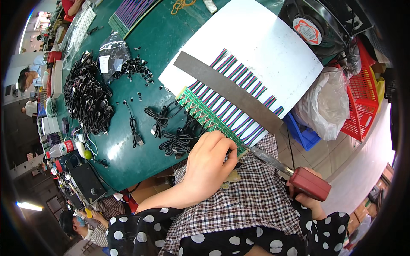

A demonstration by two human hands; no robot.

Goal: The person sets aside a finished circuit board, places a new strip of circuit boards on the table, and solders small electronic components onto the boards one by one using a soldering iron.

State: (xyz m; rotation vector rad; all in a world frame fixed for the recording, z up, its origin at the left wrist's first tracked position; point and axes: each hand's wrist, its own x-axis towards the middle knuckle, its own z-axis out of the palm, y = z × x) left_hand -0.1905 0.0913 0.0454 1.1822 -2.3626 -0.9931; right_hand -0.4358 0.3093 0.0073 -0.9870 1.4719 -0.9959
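My right hand (314, 205) is wrapped round the red handle of a soldering iron (273, 161). Its metal shaft points left, and the tip is at the near end of a long green circuit board (200, 112). Over that same end bends my left hand (209, 160), thumb and fingers brought together; whatever they pinch is hidden. Rows of multicoloured ribbon wires (232, 117) run from the board's right side. A flat dark grey bar (230, 91) lies across them. Black cables (177, 144) with short wire ends reach the board's left side, partly behind my left hand.
Underneath the wires is a white sheet (256, 34) on the green table (147, 164). A heap of black cables (87, 96), small black connectors (139, 68) and a plastic bag (113, 53) lie left. A fan (314, 32) and red basket (361, 106) stand right. Other people sit at far left.
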